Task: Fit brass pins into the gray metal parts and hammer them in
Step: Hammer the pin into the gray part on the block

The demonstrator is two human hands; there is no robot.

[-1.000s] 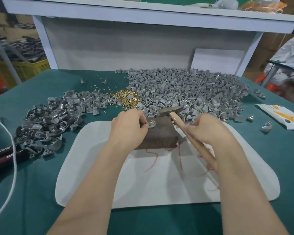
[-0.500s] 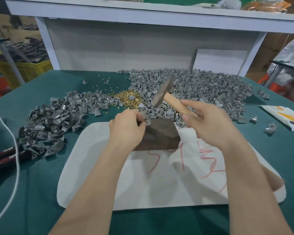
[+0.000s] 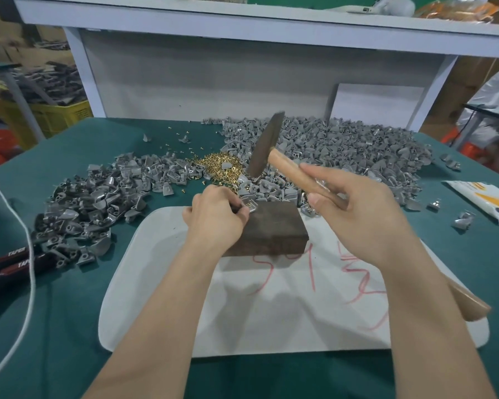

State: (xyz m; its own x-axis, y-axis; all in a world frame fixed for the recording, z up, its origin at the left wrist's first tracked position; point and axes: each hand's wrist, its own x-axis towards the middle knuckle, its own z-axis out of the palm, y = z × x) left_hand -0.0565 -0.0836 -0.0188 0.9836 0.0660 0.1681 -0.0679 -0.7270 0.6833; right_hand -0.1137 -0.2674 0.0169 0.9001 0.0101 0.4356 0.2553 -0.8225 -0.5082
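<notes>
Hammer hangs clamped in my right grip; left grip pinches, I think, one part on the block; big pile looks undone.

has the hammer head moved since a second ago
Yes. The hammer head has lifted up off the dark block, now raised in the right hand.

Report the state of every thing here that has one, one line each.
Hammer: in the air, head tilted.
Right hand: grips the hammer's handle.
Left hand: pinches the gray part.
Gray part: resting on the block corner.
Brass pins: loose pile.
</notes>
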